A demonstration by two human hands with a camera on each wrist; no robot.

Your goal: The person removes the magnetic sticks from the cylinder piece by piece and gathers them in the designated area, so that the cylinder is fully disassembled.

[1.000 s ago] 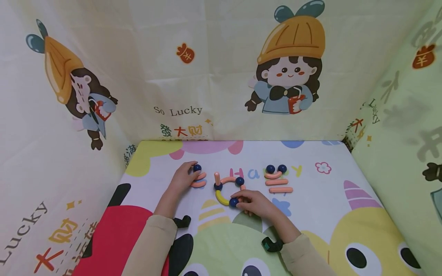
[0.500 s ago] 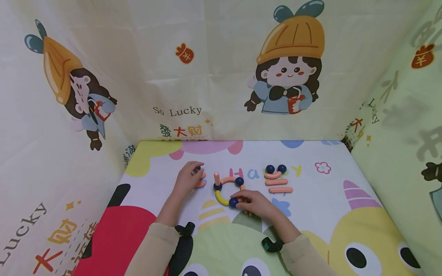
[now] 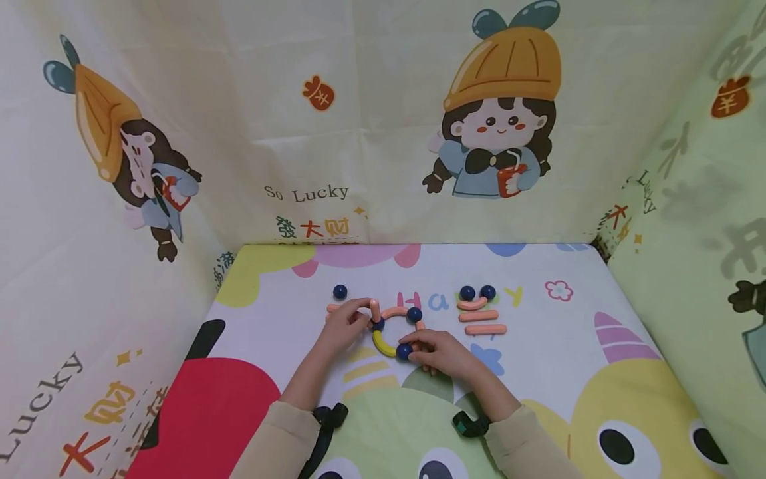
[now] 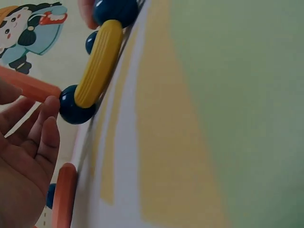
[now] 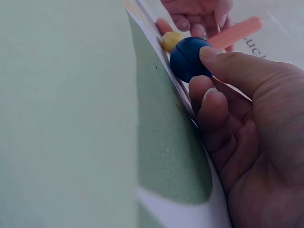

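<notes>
Your ring [image 3: 395,311] lies on the bench [image 3: 538,352], btwn the two side groups: yellow arc [image 3: 383,344] on its near-L side, far ball [image 3: 414,315] opp., part of the R side hidden by your R hand [image 3: 441,352]. The stick [image 3: 375,310] stands upright on the ring's L ball [image 3: 378,324]. Main change: your L hand [image 3: 347,324] has left the spare ball [image 3: 340,291] and come over to the stick. L fingers are narrow round it, prob. a light pinch; can't tell how firm. R hand hasn't shifted, thumb & fingers holding the near ball [image 5: 187,59]. As I read it, both hands now work the same ring, R steadying, L on the stick. Spare ball sits loose beyond the pink pcs [image 3: 332,308], which your L hand mostly hides. Over on the R, well apart from both hands: two balls [image 3: 467,293], a curved pc [image 3: 473,305], two rods [image 3: 479,316].
</notes>
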